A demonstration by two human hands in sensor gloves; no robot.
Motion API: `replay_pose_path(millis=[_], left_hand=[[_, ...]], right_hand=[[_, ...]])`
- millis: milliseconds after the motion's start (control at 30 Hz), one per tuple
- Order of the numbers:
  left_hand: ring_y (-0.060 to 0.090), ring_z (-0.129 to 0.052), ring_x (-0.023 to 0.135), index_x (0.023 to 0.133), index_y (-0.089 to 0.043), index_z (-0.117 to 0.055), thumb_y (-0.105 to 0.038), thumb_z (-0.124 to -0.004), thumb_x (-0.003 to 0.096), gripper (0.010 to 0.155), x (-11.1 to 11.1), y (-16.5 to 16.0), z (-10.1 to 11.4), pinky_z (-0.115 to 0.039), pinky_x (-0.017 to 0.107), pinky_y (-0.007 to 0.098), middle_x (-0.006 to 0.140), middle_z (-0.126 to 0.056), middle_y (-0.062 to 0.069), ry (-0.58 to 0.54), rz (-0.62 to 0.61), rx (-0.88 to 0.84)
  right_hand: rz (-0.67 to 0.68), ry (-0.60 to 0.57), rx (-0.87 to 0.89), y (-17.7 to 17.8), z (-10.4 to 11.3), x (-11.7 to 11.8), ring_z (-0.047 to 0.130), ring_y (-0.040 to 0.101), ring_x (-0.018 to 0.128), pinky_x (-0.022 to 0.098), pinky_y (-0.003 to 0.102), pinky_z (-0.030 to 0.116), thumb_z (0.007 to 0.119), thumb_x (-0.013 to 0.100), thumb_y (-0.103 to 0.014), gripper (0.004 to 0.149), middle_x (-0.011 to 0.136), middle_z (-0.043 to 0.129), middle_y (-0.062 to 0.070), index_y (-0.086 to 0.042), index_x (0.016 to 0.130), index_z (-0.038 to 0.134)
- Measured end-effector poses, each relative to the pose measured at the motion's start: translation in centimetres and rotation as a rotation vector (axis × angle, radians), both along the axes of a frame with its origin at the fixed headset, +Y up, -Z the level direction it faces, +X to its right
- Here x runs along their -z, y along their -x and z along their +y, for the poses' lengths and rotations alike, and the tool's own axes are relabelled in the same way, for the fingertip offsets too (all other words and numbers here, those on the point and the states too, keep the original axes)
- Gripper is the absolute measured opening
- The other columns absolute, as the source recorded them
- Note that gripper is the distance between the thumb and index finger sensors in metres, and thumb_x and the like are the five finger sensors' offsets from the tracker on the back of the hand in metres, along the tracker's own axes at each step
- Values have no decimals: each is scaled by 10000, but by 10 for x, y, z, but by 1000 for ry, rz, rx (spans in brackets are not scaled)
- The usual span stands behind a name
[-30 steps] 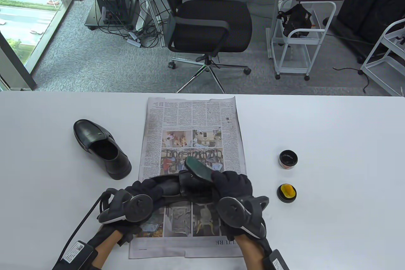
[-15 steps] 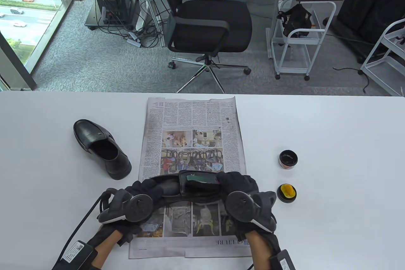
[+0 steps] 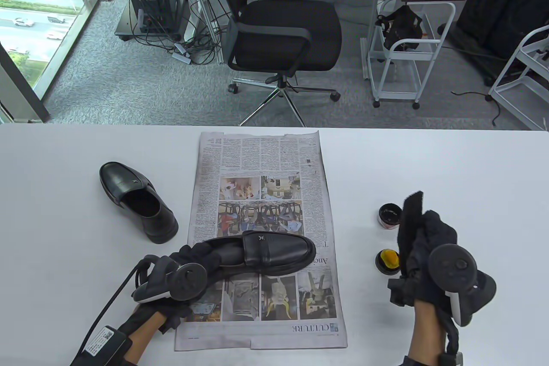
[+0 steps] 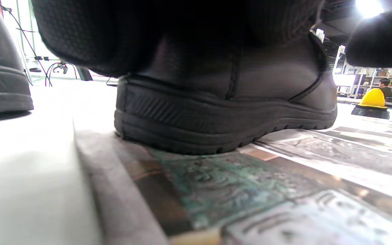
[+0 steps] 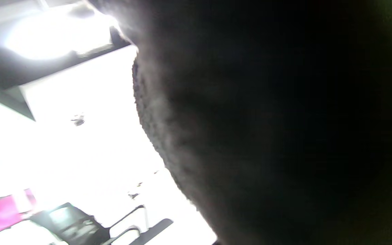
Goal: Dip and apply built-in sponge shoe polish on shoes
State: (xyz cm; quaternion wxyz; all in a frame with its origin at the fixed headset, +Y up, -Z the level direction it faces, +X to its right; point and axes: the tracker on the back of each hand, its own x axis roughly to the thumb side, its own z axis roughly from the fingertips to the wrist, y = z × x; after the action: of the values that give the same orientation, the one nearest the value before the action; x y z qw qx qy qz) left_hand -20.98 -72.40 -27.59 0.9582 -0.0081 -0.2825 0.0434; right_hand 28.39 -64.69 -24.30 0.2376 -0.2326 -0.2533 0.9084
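A black loafer (image 3: 274, 252) lies on the newspaper (image 3: 261, 160), toe pointing right. My left hand (image 3: 195, 258) grips its heel end; in the left wrist view the heel (image 4: 223, 112) stands on the paper under my gloved fingers (image 4: 114, 34). My right hand (image 3: 422, 239) holds a dark sponge pad (image 3: 410, 218) upright, right of the open polish tin (image 3: 389, 216) and above the lid with the yellow sponge (image 3: 388, 261). The pad hides part of the tin. A dark blurred surface fills most of the right wrist view.
A second black loafer (image 3: 137, 201) sits on the white table (image 3: 472, 168) left of the newspaper, and shows at the left edge (image 4: 2, 85) of the left wrist view. An office chair (image 3: 283, 35) and white carts (image 3: 407, 52) stand beyond the table's far edge.
My right hand left the loafer's toe and swung right with the pad, which now stands upright beside the polish tin. The toe is uncovered. The left hand and shoe stayed put.
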Motion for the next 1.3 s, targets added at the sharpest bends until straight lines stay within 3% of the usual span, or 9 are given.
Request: replay_pose_path(millis=[167,333,667,867,1033,1133,1300], left_hand=[[471,-829,738,939,-222,-703,-475,-649,590,434,0,0,0,-740,573,604,996,-634,50,-2,0,1],[472,-829,736,939,-220,-703,-475,-649,589,436,0,0,0,-740,572,605,995,-634,51,-2,-1,1],[473,-828,737,939,-220,-704,-474,-649,590,435,0,0,0,-739,572,606,995,-635,51,-1,-2,1],[474,-827,737,939,-219,-704,-474,-649,590,435,0,0,0,-739,572,606,995,-635,52,0,-4,2],[473,-828,737,940,-220,-702,-474,-649,590,436,1,0,0,-739,572,606,995,-634,52,-1,-3,2],[473,-828,738,940,-219,-703,-474,-649,590,436,0,0,0,-739,573,605,995,-635,52,0,-2,3],[473,-827,740,940,-221,-702,-475,-648,591,435,0,0,0,-740,573,605,995,-634,50,0,-2,3]], right_hand=[[-75,147,194,-35,-39,0,1036,222,370,440,522,877,754,439,-196,421,732,934,161,-152,856,795],[-164,239,327,-56,-64,-1,1044,248,380,441,538,866,749,440,-180,422,731,937,176,-130,857,794],[-289,374,57,-52,-63,-4,887,441,722,604,675,654,750,459,-214,500,944,750,221,-135,949,691],[-167,370,-18,-27,-52,4,823,494,791,623,713,596,768,458,-296,538,977,714,228,-140,964,677],[53,390,-31,9,-50,17,853,483,754,612,710,613,766,453,-370,568,955,747,232,-143,967,683],[178,427,-55,30,-56,25,879,458,729,605,700,633,766,445,-437,612,929,780,216,-139,973,678],[225,547,-166,50,-73,36,881,432,713,609,691,637,774,430,-473,696,946,751,220,-116,1007,625]])
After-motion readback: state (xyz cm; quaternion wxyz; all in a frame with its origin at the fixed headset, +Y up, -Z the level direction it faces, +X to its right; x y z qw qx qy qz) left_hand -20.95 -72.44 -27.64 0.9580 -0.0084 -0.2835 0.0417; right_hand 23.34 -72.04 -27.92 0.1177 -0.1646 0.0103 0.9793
